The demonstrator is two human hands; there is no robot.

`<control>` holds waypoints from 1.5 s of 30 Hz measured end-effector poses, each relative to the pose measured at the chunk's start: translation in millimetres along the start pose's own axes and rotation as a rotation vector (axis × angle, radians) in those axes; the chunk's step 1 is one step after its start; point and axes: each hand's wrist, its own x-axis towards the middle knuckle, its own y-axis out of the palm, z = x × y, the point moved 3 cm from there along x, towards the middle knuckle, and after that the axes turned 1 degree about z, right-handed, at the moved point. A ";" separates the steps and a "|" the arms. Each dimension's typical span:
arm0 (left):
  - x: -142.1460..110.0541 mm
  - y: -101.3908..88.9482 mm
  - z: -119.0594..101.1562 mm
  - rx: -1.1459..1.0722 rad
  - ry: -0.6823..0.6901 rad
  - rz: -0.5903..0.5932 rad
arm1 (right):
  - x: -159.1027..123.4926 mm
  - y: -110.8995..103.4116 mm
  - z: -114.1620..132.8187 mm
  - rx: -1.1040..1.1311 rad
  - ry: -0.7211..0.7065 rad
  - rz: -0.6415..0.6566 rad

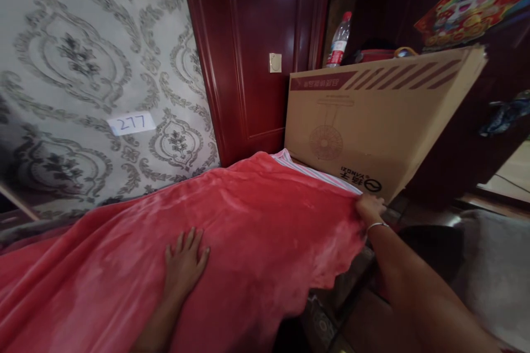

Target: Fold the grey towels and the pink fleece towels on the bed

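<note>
A red plush blanket (265,220) lies spread over a long low surface, its right side hanging in loose folds. My left hand (185,262) rests flat on top of it with the fingers apart. At the blanket's far right corner, my right hand (370,207) is closed on the edge; a bracelet circles that wrist. A striped cloth strip (318,172) shows along the blanket's far edge, ending near my right hand. What supports the blanket is mostly hidden beneath it.
A large cardboard box (360,121) stands just past the blanket's far end. Behind its top edge is a plastic bottle (338,41). Patterned wallpaper (83,55) bears a paper label (131,123) at left, beside a dark red wooden panel (259,22). A grey padded seat (501,270) is at right.
</note>
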 end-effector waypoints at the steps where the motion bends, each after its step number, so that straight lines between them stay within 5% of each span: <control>1: 0.0 1.1 0.0 -0.003 0.008 -0.005 | 3.6 -0.9 9.4 0.002 -0.038 -0.006; 6: 1.5 6.3 2.8 -0.020 0.021 -0.017 | 25.2 6.8 91.9 0.063 -0.263 0.030; 13: 0.5 14.6 9.6 -0.022 0.010 -0.025 | 32.0 54.1 231.1 0.209 -0.548 0.126; 18: -2.9 26.7 17.5 -0.027 -0.007 -0.037 | 48.1 79.2 285.2 0.234 -0.553 0.166; 25: -8.3 35.9 24.4 -0.064 0.021 -0.073 | 47.9 94.5 319.2 0.195 -0.605 0.191; 28: -8.6 38.7 26.0 -0.082 0.030 -0.089 | 11.2 96.1 327.2 0.217 -0.790 0.154; 33: -6.9 40.1 25.0 -0.073 0.021 -0.109 | -54.4 108.6 316.3 0.221 -1.120 0.279; 40: -4.8 32.7 19.4 -0.089 0.012 -0.060 | -31.8 100.1 300.9 0.319 -0.910 0.153; 45: -6.2 35.2 22.5 -0.096 0.021 -0.089 | -20.9 109.3 312.4 0.413 -0.905 0.253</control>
